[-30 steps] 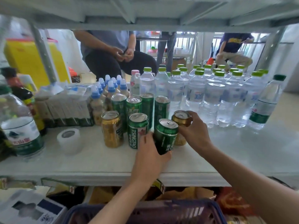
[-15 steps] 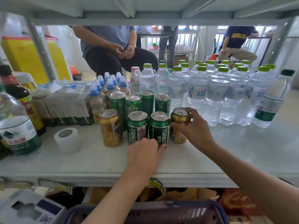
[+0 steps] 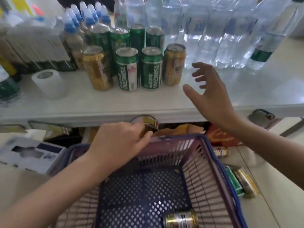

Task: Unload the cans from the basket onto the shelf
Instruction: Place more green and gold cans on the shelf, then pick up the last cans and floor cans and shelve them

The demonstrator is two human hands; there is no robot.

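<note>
Left hand [image 3: 120,139] over basket rim [image 3: 174,139]; right hand [image 3: 209,94] above shelf edge [image 3: 98,114].

Purple lattice basket [image 3: 212,155], green and gold cans [image 3: 150,68], one blurred can [image 3: 181,220] seemingly gold-black.

White shelf [image 3: 148,102] loaded: front row gold can [image 3: 97,68], two green cans [image 3: 128,69], second gold can [image 3: 174,65]; more green cans [image 3: 120,38] behind. Clear water bottles [image 3: 213,38] right, blue-capped bottles [image 3: 74,30] and white tape roll [image 3: 49,83] left.
</note>
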